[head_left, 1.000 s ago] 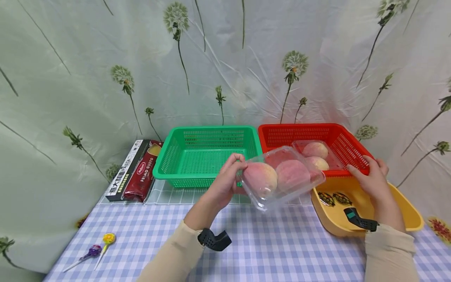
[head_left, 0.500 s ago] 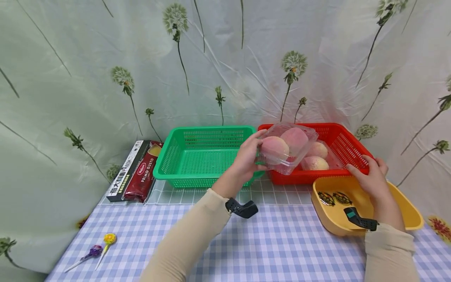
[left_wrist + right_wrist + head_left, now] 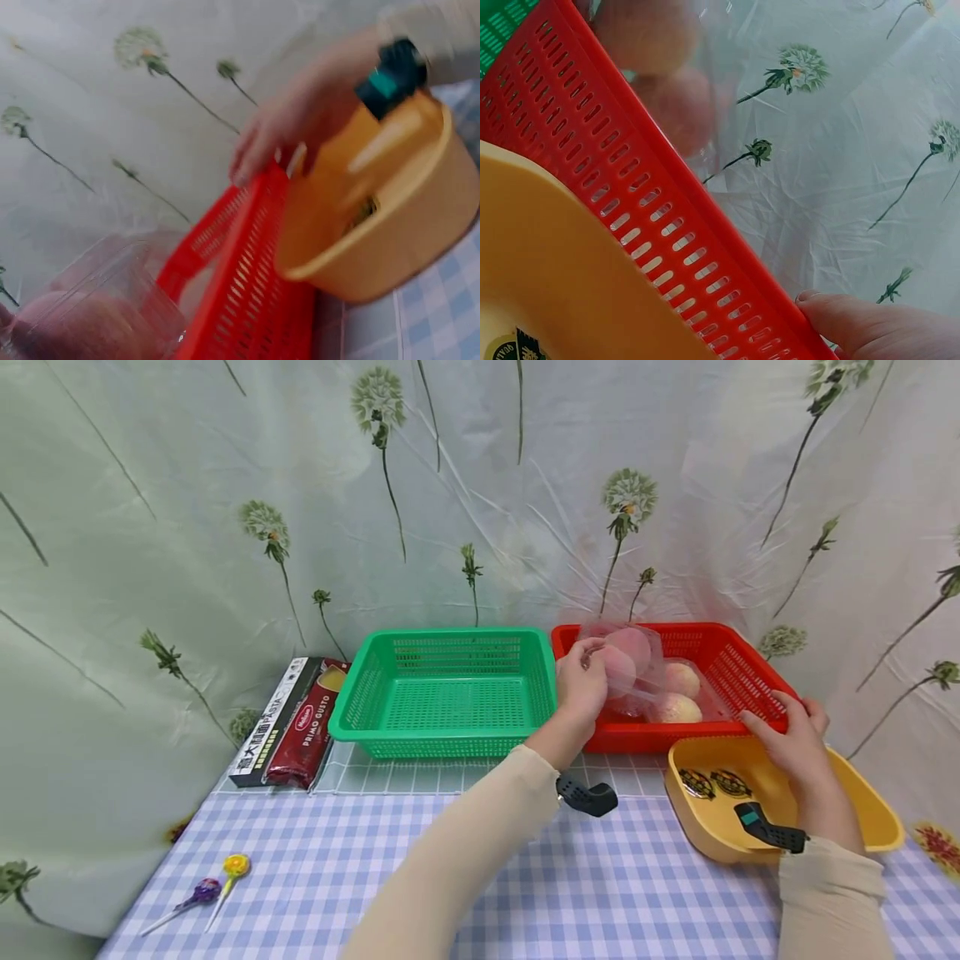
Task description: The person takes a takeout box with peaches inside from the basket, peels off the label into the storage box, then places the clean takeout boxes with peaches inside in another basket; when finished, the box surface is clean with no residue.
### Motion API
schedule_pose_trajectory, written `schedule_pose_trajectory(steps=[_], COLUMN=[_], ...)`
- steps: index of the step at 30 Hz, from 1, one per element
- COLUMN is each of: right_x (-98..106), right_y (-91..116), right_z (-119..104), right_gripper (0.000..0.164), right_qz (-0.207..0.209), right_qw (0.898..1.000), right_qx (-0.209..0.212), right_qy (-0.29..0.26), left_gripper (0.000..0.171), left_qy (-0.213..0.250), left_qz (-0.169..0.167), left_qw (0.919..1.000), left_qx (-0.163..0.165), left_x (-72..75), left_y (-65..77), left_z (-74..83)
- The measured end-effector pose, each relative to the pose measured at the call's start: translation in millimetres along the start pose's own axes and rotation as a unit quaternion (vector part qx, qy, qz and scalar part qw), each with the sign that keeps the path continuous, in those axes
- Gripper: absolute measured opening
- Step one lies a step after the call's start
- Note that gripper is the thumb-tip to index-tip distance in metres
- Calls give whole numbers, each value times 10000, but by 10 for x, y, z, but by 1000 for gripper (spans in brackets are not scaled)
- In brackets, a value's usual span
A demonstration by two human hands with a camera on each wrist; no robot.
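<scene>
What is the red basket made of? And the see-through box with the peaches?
The red basket looks like hard, slightly shiny plastic: its walls are moulded with rows of slots. The peach box in the left hand seems thin clear plastic, glossy, since the peaches show through it.

We've got beige long sleeves on both arms, a black wrist mount (image 3: 587, 796) on our left, and a black one with a teal patch (image 3: 769, 832) on our right.

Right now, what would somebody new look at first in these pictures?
Probably the left hand holding a clear plastic box of peaches over the red basket, where another peach box already lies. The right hand grips that basket's front corner, beside the empty green basket.
</scene>
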State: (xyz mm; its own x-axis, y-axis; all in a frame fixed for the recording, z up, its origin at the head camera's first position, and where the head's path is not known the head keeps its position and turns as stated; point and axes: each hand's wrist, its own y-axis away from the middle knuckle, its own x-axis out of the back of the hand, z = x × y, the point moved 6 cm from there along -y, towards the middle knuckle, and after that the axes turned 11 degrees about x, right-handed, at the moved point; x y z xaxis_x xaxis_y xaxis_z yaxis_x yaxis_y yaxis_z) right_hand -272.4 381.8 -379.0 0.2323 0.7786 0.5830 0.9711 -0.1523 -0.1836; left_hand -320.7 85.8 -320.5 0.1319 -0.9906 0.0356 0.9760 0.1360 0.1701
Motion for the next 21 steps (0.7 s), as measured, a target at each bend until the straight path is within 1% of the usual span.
schedule_pose_trajectory(steps=[2, 5, 8, 10, 12, 14, 16, 17, 19, 21], right_x=[12, 32, 47, 51, 52, 48, 41, 36, 23, 13], right_y=[9, 18, 25, 26, 22, 17, 10, 8, 5, 4], right_z=[6, 20, 35, 36, 28, 15, 2, -5, -9, -8], right_gripper=[81, 80, 81, 81, 82, 82, 82, 81, 80, 80], right_qz=[-2, 16, 38, 46, 52, 52, 54, 52, 42, 42], right_qw=[10000, 10000, 10000, 10000, 10000, 10000, 10000, 10000, 10000, 10000], right_qx=[-23, -50, -87, -77, -50, -7, 16, 30, 24, -1], right_qy=[3, -11, -17, -23, -24, -38, -55, -67, -84, -89], left_gripper=[22, 25, 27, 26, 22, 17, 13, 12, 14, 19], left_qy=[-460, -1125, -1618, -1878, -2030, -2165, -2164, -2091, -1937, -1673], left_qz=[186, 348, 434, 479, 460, 364, 178, 61, -156, -366], left_qw=[9986, 9925, 9851, 9803, 9772, 9747, 9752, 9770, 9808, 9851], left_qx=[-162, -323, -390, -390, -410, -422, -436, -407, -173, 181], left_x=[-76, -198, -295, -330, -349, -351, -345, -338, -313, -298], left_y=[27, 70, 95, 95, 78, 55, 23, 6, -23, -55], left_z=[6, -9, -38, -55, -67, -75, -80, -84, -108, -149])
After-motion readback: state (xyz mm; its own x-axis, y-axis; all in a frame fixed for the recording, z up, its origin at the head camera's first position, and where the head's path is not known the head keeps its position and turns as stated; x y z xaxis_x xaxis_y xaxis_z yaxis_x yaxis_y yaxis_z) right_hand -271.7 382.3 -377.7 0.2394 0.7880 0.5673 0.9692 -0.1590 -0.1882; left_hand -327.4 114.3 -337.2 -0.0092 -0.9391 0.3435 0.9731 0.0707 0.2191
